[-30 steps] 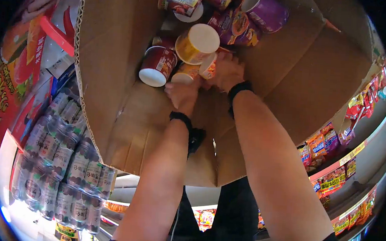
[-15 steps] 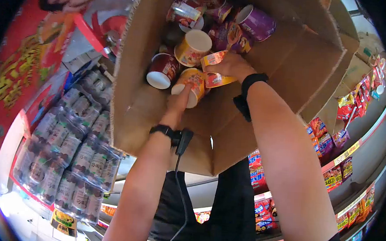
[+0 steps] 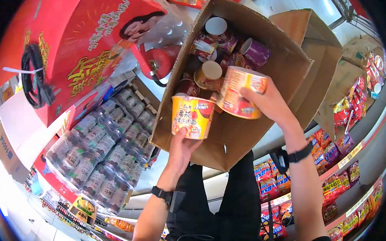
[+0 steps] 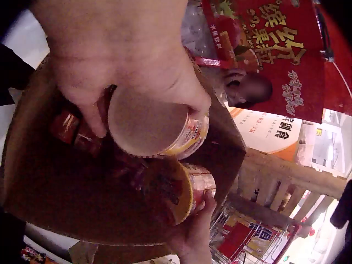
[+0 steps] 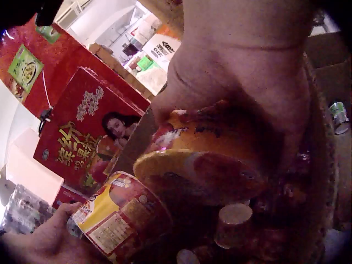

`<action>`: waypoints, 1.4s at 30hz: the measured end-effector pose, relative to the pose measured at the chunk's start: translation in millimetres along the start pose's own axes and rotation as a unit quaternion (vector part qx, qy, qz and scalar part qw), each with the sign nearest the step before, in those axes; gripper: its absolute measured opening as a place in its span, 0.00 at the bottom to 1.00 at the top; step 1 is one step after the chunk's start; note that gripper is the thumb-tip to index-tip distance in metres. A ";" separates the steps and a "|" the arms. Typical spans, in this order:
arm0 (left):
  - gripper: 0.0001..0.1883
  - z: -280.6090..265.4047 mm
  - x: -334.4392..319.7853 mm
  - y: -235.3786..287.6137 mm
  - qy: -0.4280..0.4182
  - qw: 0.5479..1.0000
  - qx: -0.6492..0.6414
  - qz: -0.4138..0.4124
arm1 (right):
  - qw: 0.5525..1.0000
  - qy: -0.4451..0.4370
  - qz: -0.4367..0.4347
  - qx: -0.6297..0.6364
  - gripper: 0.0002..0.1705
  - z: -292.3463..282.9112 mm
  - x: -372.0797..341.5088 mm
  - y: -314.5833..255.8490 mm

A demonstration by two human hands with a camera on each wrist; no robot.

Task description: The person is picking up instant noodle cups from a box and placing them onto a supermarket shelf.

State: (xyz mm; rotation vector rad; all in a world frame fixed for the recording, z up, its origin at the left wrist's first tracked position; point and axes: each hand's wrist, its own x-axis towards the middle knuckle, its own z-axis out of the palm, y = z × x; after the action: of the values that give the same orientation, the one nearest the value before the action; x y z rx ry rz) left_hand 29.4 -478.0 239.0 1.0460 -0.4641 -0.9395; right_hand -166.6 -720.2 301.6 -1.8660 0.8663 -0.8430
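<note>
My left hand [image 3: 183, 151] grips a yellow instant noodle cup [image 3: 192, 119] near its lower end, thumb on the printed front, over the near left side of the cardboard box [image 3: 272, 121]. To its right, my right hand [image 3: 271, 101] grips an orange instant noodle cup [image 3: 235, 93] by its side, over the box opening. The left wrist view shows the pale base of the left cup [image 4: 146, 124] between thumb and fingers. Deeper in the box lie several noodle cups, among them a yellow one [image 3: 208, 75] with its pale end up and a purple one [image 3: 255, 52].
Shrink-wrapped drink bottles [image 3: 98, 148] stand left of the box, near a large red carton [image 3: 87, 34] and a round red object [image 3: 156, 63]. Another cardboard box [image 3: 313, 61] stands on the right. Shelves of snack packets [image 3: 330, 186] curve along the right side.
Both hands have lifted a noodle cup each from among the cups in the box and brought it up nearer the body. The head view has shifted, showing more of the surroundings.
</note>
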 end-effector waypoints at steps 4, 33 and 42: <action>0.36 -1.9 -25.4 -5.5 -0.022 0.999 0.006 0.039 | 0.983 -0.034 0.012 0.178 0.54 -5.8 -49.8 12.4; 0.53 -27.3 -82.2 10.3 0.070 0.929 0.285 0.226 | 0.962 0.068 0.064 0.257 0.53 110.3 -123.6 51.9; 0.49 6.6 -33.5 15.9 -0.035 0.631 0.718 0.292 | 0.987 -0.019 -0.069 -0.144 0.20 128.1 -129.9 62.9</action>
State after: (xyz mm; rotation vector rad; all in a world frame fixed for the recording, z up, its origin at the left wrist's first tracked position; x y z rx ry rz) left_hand 13.2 -450.7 259.3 2.0621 -1.6569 0.2206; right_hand -143.7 -580.6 170.3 -2.2081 0.8807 -0.7955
